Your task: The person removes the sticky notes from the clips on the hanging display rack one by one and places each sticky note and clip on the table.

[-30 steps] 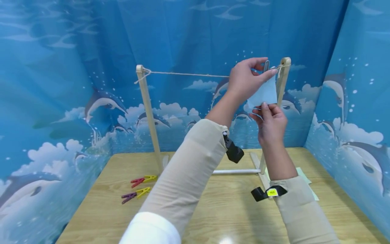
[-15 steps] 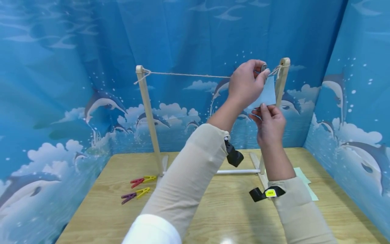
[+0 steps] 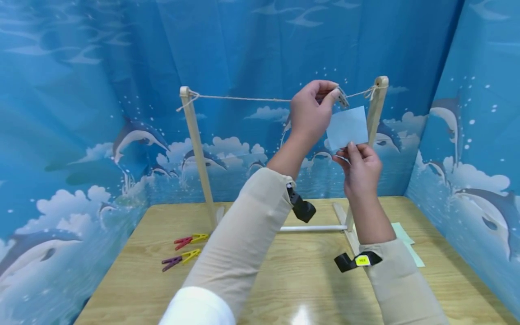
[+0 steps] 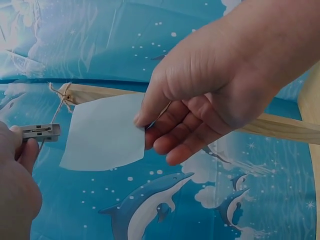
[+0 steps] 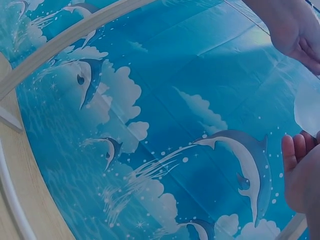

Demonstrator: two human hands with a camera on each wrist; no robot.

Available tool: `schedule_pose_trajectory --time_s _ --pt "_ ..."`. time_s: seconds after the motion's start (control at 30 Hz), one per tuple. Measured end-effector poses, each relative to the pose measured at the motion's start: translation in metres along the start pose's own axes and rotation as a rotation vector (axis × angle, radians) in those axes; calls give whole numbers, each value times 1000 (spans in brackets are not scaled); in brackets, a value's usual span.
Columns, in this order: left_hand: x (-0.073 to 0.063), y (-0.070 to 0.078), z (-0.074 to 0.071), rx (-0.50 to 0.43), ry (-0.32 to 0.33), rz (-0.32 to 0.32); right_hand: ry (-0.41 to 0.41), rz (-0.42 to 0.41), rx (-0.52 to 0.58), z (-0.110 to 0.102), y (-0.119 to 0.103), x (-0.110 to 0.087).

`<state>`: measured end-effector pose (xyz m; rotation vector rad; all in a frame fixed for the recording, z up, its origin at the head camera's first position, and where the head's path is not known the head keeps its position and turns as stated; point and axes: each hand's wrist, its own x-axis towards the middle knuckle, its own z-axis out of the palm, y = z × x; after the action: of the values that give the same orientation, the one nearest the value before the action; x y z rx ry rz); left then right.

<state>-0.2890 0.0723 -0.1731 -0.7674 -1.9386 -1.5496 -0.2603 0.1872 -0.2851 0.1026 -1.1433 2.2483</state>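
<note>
My left hand (image 3: 312, 110) is raised at the twine line (image 3: 243, 98) and pinches a grey clothespin (image 3: 342, 97) between thumb and fingers. The clothespin overlaps the twine and points toward the right post. Below it, my right hand (image 3: 363, 169) grips the lower edge of a light blue square of paper (image 3: 347, 127), thumb in front and fingers behind. In the left wrist view the clothespin (image 4: 41, 132) lies beside the paper's (image 4: 105, 132) upper edge, with a small gap between them. At the right wrist view's edge, only part of the paper (image 5: 307, 107) shows.
The twine is tied between a left wooden post (image 3: 199, 153) and a right wooden post (image 3: 378, 106), joined low by a white bar (image 3: 313, 229). On the table (image 3: 292, 275) lie a red-and-yellow clothespin (image 3: 191, 240), a purple-and-yellow clothespin (image 3: 180, 259) and pale green paper (image 3: 410, 243).
My left hand has moved left with the clothespin, away from the paper's top, and the clothespin has tilted. The paper, in my right hand, now shows fully below the line.
</note>
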Motion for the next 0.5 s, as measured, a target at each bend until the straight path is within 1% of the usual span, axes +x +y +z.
schedule_pose_trajectory --time_s 0.07,0.13,0.3,0.5 --pt "-1 -2 -3 -44 17 29 2 6 1 -2 1 0" --pt "-2 -3 -5 -91 31 44 6 12 3 -3 2 -1" --pt "-4 -2 -12 -197 65 91 13 25 -7 -5 3 -1" --pt "-6 -1 -19 -235 76 117 20 33 -16 -7 3 -4"
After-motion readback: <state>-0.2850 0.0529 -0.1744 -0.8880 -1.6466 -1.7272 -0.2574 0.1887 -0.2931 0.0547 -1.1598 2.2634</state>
